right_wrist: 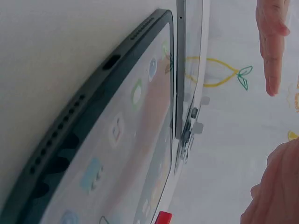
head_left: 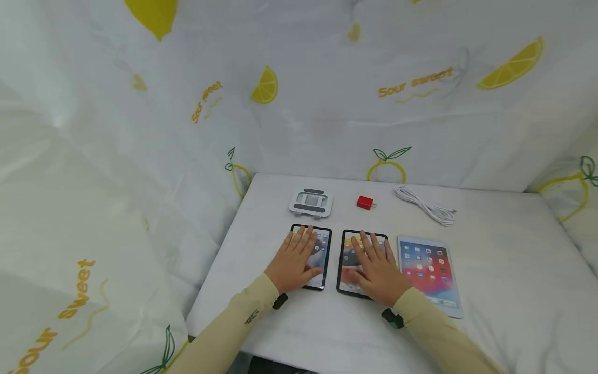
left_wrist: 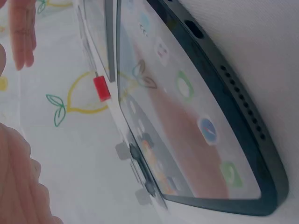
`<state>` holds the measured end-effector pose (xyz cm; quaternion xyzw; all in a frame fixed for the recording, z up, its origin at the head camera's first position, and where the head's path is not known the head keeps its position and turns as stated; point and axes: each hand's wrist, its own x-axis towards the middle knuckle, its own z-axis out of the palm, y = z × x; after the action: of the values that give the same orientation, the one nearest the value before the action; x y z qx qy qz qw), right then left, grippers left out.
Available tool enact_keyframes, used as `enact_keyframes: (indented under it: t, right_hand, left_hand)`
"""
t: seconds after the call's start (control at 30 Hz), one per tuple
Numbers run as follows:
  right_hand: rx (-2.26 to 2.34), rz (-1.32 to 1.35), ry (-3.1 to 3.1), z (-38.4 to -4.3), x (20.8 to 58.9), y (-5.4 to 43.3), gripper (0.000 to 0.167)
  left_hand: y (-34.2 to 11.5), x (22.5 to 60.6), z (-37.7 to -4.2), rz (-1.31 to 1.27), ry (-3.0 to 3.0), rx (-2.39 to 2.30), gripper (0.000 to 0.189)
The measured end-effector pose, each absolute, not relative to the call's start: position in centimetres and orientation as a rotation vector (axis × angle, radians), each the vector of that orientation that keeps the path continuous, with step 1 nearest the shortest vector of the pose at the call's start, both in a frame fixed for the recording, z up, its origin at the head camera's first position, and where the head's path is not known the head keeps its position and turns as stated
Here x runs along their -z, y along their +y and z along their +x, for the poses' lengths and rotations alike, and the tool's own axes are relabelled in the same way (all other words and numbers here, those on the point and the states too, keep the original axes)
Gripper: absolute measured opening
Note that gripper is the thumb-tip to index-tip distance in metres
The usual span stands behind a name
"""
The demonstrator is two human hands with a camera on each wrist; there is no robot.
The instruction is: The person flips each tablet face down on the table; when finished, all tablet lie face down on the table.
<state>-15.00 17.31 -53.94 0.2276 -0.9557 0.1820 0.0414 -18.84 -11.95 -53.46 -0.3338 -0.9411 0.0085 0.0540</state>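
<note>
Two black-framed tablets with lit screens lie side by side on the white table. Over the left tablet [head_left: 320, 254] is my left hand [head_left: 290, 265], fingers straight and pointing away from me. My right hand [head_left: 380, 275] is spread in the same way above the middle tablet [head_left: 346, 259]. Both wrist views show a gap between palm and screen, so the hands hover and hold nothing. The left palm [left_wrist: 18, 182] is partly visible in the left wrist view, beside the tablet's port edge. A white tablet [head_left: 427, 272] with its screen lit lies to the right of my right hand.
Behind the tablets sit a white-and-grey folding stand [head_left: 311, 202], a red charger plug [head_left: 365, 202] and a bundled white cable [head_left: 425, 206]. White sheeting [head_left: 322, 124] printed with lemons rises at the back and left of the table [head_left: 509, 249].
</note>
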Motion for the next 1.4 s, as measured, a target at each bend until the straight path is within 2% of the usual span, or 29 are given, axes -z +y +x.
enact_keyframes:
  t: [0.4,0.8,1.17,1.4]
  right_hand:
    - [-0.617,0.806,-2.923,-16.3,56.2,13.1,0.084]
    - [-0.666,0.838,-3.107,-17.0,56.4,10.2,0.088]
    - [-0.72,0.727,-3.261,-17.3,55.9,9.0,0.096]
    - [-1.119,0.61,-3.263,-17.7,55.6,9.3,0.089]
  left_hand:
    - [-14.1,54.2,-18.9,-0.887,-2.956,0.032,0.09]
    - [-15.7,55.0,-18.7,-0.781,-3.049,0.077,0.088]
    - [-16.3,55.4,-18.3,-0.746,-3.146,0.068,0.074]
    - [-16.0,55.2,-18.5,-0.724,-3.215,0.099,0.072]
